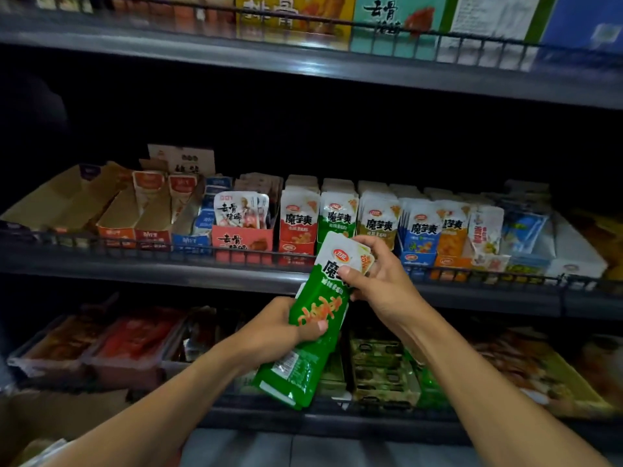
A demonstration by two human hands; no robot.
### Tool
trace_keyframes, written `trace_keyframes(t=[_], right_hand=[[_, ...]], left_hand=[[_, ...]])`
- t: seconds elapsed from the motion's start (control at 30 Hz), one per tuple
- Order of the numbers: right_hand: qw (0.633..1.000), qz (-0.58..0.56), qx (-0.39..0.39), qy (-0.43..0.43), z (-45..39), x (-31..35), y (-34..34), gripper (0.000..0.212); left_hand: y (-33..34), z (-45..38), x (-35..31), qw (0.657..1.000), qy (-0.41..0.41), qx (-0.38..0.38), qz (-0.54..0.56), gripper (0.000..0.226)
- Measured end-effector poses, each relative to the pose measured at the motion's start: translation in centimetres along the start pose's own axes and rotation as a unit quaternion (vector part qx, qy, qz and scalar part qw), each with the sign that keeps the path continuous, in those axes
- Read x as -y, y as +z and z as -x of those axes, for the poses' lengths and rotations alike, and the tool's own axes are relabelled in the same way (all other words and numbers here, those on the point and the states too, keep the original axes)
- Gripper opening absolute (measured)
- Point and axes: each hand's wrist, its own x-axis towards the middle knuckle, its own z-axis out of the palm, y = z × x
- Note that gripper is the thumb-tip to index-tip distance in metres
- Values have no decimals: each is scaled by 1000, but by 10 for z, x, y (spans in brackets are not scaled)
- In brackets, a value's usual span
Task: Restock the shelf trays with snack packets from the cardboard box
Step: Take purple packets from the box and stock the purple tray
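Packets (pixel 315 315): green stack, tilted, which I hold before the middle shelf (pixel 168 264), below the green tray (pixel 337 210).
Left hand (pixel 286 326): my fingers curl round the stack's middle.
Right hand (pixel 377 274): I pinch the top packet's white end.

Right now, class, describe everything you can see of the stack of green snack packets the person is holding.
The green snack packets are glossy plastic pouches, white at the top with a red logo and dark characters, green below with orange print. They are bunched in a tilted stack in front of the middle shelf. The left hand grips the lower part; the right hand pinches the top packet.
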Motion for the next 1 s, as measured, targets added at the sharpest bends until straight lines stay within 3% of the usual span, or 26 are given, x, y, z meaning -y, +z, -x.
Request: trace_keyframes(t=[0.13, 0.3, 0.47, 0.6, 0.67, 0.73, 0.8, 0.87, 1.0], right_hand=[[999, 36, 17, 7, -6, 5, -15, 48], [986, 165, 31, 9, -28, 30, -33, 23], [954, 284, 90, 24, -59, 48, -41, 19], [943, 331, 2, -26, -93, 62, -65, 15], [924, 374, -39, -71, -113, 65, -76, 18], [907, 406, -51, -102, -132, 65, -77, 22], [897, 423, -55, -118, -148, 62, -73, 22], [880, 461, -29, -109, -159, 59, -62, 20], [786, 613, 28, -76, -173, 51, -42, 41]], left_hand=[[-2, -15, -6, 1000, 2, -27, -10, 15], [-11, -36, -20, 998, 7, -33, -48, 18], [-12, -56, -32, 997, 42, -25, -66, 17], [-29, -74, -20, 970, 82, -73, -218, 9], [-39, -80, -21, 954, 97, -57, -279, 27], [-44, -84, -29, 939, 89, -10, -333, 71], [-47, -93, -37, 915, 62, 26, -398, 96], [-48, -106, -42, 881, 49, 41, -468, 96], [-50, -125, -47, 854, 29, 55, -517, 89]])
